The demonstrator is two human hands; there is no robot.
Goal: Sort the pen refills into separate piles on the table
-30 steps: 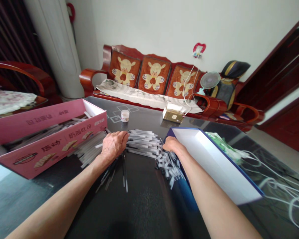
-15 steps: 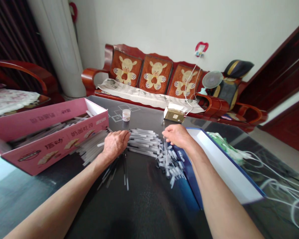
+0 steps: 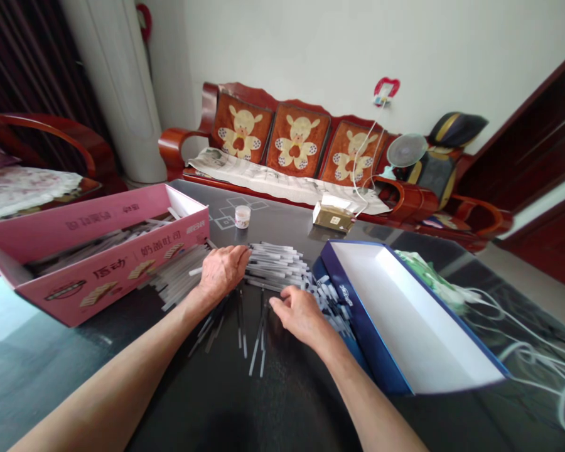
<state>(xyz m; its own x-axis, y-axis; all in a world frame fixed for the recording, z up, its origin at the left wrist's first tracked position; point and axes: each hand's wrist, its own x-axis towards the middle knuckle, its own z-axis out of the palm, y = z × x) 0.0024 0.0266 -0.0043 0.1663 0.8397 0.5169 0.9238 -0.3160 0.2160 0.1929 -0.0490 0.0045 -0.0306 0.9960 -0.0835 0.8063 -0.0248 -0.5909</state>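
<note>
My left hand (image 3: 222, 271) lies palm down on the dark table (image 3: 273, 402), fingers curled over a bundle of thin dark rods, its tips against a stack of white pen tubes (image 3: 275, 263). My right hand (image 3: 297, 312) rests lower, fingers bent, touching loose thin rods (image 3: 258, 336) spread on the table. A heap of small white caps (image 3: 332, 301) lies just right of it, against the blue box (image 3: 407, 314). What the right fingers hold is hidden.
A pink carton (image 3: 89, 251) with tubes inside stands at the left. The open blue box with white lining sits at the right, white cables (image 3: 522, 326) beyond it. A small jar (image 3: 242, 216) and a tissue box (image 3: 332, 216) stand farther back. A wooden sofa (image 3: 292, 150) lines the wall.
My right hand came down from the far end of the blue box to the table centre; a few thin rods now lie under it. The left hand stayed put.
</note>
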